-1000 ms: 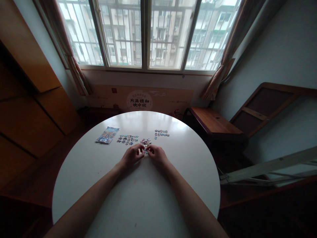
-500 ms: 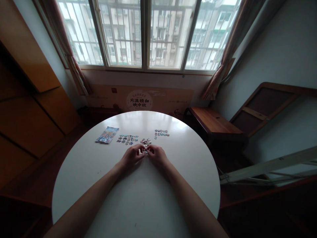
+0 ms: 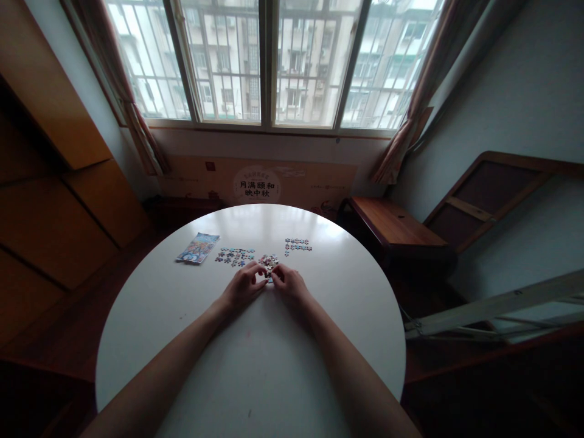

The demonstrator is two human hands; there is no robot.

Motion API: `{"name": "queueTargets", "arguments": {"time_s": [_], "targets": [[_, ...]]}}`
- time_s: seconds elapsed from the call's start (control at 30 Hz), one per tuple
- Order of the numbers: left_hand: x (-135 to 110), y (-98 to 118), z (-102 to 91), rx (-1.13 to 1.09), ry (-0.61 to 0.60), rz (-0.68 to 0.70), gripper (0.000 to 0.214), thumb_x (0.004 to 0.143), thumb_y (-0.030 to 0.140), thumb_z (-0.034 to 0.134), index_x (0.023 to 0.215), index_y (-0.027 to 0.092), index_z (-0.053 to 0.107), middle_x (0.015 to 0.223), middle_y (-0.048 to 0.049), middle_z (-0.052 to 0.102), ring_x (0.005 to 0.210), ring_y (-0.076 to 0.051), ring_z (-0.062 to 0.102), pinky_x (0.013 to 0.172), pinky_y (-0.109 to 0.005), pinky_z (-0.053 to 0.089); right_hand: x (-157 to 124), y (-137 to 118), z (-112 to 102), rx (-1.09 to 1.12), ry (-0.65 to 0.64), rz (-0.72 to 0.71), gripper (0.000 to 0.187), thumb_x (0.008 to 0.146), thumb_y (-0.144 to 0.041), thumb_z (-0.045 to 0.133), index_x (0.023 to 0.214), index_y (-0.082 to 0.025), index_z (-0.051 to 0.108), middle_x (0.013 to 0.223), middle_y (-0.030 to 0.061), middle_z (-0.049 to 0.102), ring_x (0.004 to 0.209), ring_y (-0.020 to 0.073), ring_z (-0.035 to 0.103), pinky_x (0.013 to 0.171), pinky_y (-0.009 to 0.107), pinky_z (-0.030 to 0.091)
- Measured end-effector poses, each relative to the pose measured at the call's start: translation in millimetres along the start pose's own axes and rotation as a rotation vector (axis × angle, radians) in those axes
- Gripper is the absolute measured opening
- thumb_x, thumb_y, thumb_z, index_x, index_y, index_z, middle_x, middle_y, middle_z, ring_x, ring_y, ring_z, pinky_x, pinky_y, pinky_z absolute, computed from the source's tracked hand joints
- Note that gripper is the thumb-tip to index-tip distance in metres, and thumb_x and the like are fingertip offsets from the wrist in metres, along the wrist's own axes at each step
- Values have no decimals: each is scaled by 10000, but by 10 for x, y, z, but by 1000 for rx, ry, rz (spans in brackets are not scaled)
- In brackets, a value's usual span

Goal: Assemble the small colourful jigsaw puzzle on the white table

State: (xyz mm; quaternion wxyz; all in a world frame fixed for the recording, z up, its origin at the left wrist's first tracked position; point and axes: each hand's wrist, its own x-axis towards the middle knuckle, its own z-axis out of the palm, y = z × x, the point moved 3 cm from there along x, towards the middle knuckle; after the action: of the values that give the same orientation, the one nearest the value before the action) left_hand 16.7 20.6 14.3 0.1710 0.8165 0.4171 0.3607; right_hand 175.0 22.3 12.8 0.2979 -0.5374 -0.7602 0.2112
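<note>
Both my hands meet at the near edge of a small heap of loose jigsaw puzzle pieces (image 3: 269,261) on a round white table (image 3: 260,353). My left hand (image 3: 244,285) is on the heap's left, its fingers curved and its thumb apart from the forefinger, with no piece visible between them. My right hand (image 3: 291,283) is on the right, thumb and fingertips drawn together on a small puzzle piece (image 3: 271,280), partly hidden by the fingers. Left of the heap lie rows of spread puzzle pieces (image 3: 233,256). A smaller group of puzzle pieces (image 3: 297,244) lies behind my right hand.
A colourful picture sheet or packet (image 3: 199,249) lies at the table's left. Behind the table stand a printed cardboard panel (image 3: 301,179) and a barred window. A low wooden bench (image 3: 392,225) is at the right, wooden cabinets (image 3: 41,231) at the left.
My left thumb and forefinger have parted slightly beside the heap. My right hand has shifted only a little; the laid-out pieces and the sheet are unmoved.
</note>
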Motion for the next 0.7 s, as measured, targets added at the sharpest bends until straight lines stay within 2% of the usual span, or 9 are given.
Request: {"name": "queueTargets", "arguments": {"time_s": [0.7], "targets": [[4, 14, -14, 32, -4, 19, 101, 793, 203, 560, 880, 170, 599, 791, -7, 534, 551, -76, 462, 547, -203, 410, -7, 2, 8, 15, 21, -22, 176, 804, -253, 502, 903, -216, 642, 712, -6, 652, 621, 117, 556, 592, 200, 356]]}}
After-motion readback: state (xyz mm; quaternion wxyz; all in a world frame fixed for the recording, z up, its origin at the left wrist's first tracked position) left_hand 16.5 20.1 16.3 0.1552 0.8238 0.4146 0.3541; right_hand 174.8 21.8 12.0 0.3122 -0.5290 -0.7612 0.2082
